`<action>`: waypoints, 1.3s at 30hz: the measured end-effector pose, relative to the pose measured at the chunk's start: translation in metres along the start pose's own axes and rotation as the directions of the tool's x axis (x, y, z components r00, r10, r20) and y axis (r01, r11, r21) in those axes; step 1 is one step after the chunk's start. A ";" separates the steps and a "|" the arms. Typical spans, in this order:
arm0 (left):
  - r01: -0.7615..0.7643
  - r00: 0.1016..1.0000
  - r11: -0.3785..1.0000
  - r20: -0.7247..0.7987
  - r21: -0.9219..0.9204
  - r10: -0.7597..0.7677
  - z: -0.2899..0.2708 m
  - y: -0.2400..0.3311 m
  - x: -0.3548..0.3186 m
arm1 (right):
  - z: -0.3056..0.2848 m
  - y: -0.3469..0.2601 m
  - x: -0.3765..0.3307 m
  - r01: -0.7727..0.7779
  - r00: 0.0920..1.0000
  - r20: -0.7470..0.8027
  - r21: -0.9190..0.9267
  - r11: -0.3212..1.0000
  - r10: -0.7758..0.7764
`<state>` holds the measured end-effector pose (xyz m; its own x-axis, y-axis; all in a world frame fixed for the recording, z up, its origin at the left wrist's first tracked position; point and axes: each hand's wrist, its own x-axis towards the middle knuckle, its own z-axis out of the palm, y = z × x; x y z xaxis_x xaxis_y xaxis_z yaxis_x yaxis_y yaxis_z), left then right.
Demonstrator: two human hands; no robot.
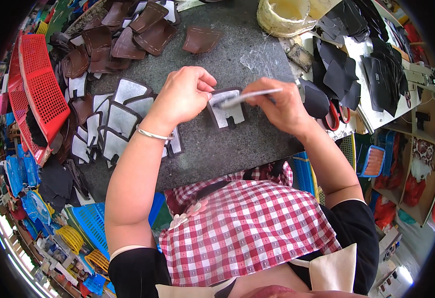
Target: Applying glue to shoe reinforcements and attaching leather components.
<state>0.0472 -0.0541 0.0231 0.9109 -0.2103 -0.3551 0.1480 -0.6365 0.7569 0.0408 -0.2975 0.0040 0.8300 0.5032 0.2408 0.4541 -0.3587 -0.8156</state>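
A leather piece with a white-coated face, dark border and notched lower edge lies on the dark grey work slab. My right hand is closed round the pale handle of a brush. The blurred brush tip is over the piece's upper part. At the piece's upper left corner is my left hand, fingers curled and thumb drawn in. Whatever its fingertips hold, if anything, is too small to make out. Similar white-faced pieces overlap in a pile left of my left forearm.
Brown stitched leather pieces are heaped at the far left, with one apart. A crusted, glue-stained pot stands at the back right. Black pieces and red-handled scissors lie right. A red perforated basket stands left.
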 end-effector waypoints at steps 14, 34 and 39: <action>-0.217 0.925 0.922 -0.234 0.322 0.299 -0.108 0.006 -0.029 | -0.081 0.021 0.009 -0.054 0.848 -0.504 0.223 0.973 0.162; -0.242 0.970 0.826 -0.144 -0.509 0.196 0.016 0.013 0.021 | -0.117 0.093 0.093 -0.193 0.838 -0.449 0.289 0.938 0.311; -0.347 0.886 0.921 -0.261 0.177 0.384 0.050 0.018 0.003 | -0.129 0.113 0.085 -0.107 0.783 -0.473 0.536 0.837 0.404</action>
<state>0.0339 -0.1032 0.0083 0.9642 -0.2369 0.1193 -0.2480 -0.6448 0.7230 0.2039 -0.3967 0.0004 0.9865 -0.1227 0.1084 0.1172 0.0673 -0.9908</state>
